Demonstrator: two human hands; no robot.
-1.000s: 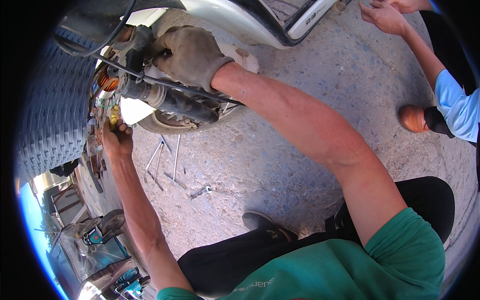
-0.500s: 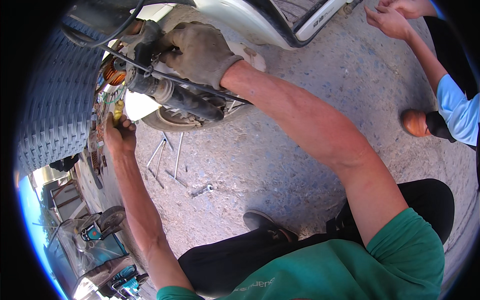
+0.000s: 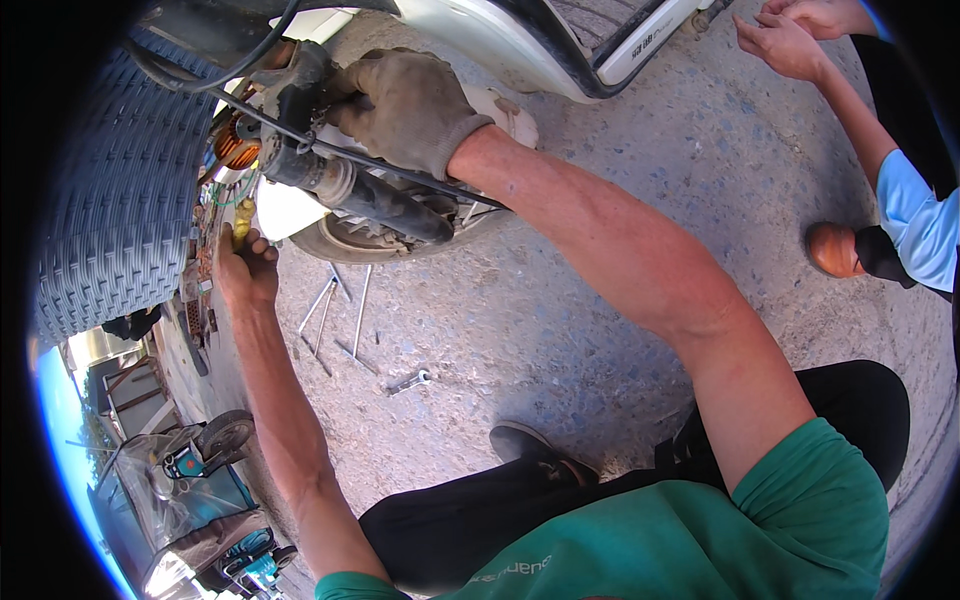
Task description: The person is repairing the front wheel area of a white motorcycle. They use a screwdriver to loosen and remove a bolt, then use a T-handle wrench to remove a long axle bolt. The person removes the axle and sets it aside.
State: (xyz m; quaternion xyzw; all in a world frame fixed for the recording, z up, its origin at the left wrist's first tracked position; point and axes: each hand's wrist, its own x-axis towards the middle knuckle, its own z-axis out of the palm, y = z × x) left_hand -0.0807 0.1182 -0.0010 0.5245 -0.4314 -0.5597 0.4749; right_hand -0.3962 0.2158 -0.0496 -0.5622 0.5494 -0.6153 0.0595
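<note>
One broad stretch of concrete floor [image 3: 600, 250] filled most of the frame. Grey woven panel [image 3: 120, 200] took up the left side; white vehicle body [image 3: 465, 45] ran across the top ctr. A co-worker [image 3: 915, 215] stood at far right, hands together in the upper R corner, well apart from the job.

Wheel [image 3: 325, 243] sat upper L of ctr, w/ the dark fork leg [image 3: 400, 208] slanting in front of it and a black cable [image 3: 360, 158] crossing nearby. Approx. below these, T-handled tools [image 3: 322, 312] lay on the floor.

Gloved R hand [image 3: 405, 112] was at the upper end of the fork; its grip was bent inward, but fingertips were hidden, so can't tell what, if anything, it held. Bare L hand [image 3: 248, 268], left of the wheel, had a narrow grip, fingers curled round sth. slim. Spanner [image 3: 411, 381] lay lower L of ctr, near the T-handles. Smallest: that slim yellow piece [image 3: 243, 222], upright-ish in the L fingers.

My judgement: doing it well meant steadying the fork w/ the glove, no tugging on the cable, & a light, straight hold on the yellow piece, bare fingertips clear of pinch pts.
</note>
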